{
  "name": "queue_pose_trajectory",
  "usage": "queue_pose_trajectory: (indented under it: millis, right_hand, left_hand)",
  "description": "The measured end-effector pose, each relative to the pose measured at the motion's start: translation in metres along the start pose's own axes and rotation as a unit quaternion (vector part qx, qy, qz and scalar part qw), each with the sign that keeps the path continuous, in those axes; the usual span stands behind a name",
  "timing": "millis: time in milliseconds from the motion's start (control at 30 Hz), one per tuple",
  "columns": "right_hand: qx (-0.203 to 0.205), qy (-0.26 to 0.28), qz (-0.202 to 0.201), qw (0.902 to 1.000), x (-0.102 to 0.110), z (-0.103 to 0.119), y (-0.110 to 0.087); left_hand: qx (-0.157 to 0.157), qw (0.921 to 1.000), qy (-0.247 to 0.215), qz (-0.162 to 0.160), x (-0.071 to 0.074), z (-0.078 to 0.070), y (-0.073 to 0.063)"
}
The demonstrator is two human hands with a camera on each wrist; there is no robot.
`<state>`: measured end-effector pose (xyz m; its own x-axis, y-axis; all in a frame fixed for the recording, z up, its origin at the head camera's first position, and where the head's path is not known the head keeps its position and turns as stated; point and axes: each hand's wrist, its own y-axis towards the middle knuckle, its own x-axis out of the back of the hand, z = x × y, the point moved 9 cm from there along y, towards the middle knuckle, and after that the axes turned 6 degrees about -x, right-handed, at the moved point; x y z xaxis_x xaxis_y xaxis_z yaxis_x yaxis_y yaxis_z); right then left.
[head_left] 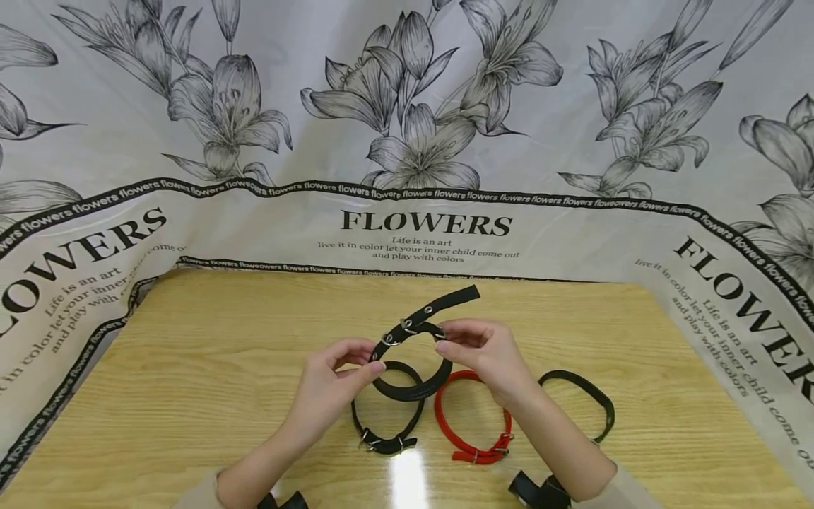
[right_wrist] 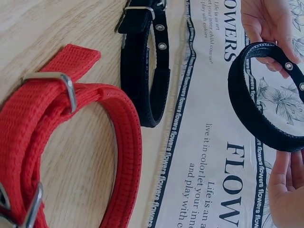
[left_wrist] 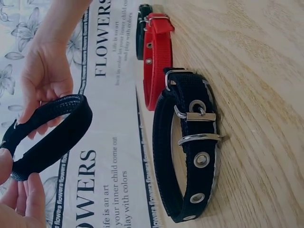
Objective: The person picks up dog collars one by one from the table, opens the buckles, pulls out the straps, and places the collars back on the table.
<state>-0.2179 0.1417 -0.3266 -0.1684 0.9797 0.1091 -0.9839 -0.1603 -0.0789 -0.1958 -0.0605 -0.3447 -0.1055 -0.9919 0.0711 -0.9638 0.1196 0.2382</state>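
Note:
A black dog collar (head_left: 410, 391) is held up above the table, its strap end free and pointing to the upper right. My left hand (head_left: 333, 382) pinches its left side between thumb and fingers. On the other side, my right hand (head_left: 490, 353) pinches the band near the buckle. The strap runs through the buckle, and metal eyelets show along it. Both wrist views show the raised collar (left_wrist: 66, 137) as a loop with a hand at each side. Below it on the table stand a second black collar (head_left: 357, 417) and a red collar (head_left: 443, 417), both buckled into loops.
Another dark collar (head_left: 600, 399) sits to the right, partly hidden by my right forearm. Beneath everything is a light wooden table (head_left: 222, 332). Floral printed cloth (head_left: 267, 226) rises behind it and along both sides. Black devices (head_left: 540, 491) show near both wrists.

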Motion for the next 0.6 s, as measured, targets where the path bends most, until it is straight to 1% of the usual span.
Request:
queue_pose_trajectory:
  millis: [100,200,300,533,600]
  right_hand:
    - [-0.002,-0.011,-0.002,0.9999,0.001,0.000,0.000]
    - [-0.001,-0.031,0.003,0.9995,0.001,-0.001,-0.001]
    - [0.005,-0.052,0.006,0.9986,-0.001,-0.001,-0.001]
    - [0.013,-0.078,0.014,0.9968,-0.006,-0.001,-0.001]
    - [0.015,-0.090,0.012,0.9957,-0.006,0.000,-0.001]
  left_hand:
    - [0.009,0.9998,0.013,0.009,-0.003,0.001,0.000]
    - [0.015,0.9997,0.018,0.012,-0.004,0.001,-0.001]
    - [0.005,0.9998,0.018,0.010,-0.004,-0.002,0.001]
    - [-0.032,0.9986,0.043,-0.002,-0.001,-0.009,0.006]
    - [-0.033,0.9985,0.044,-0.001,-0.001,-0.009,0.007]
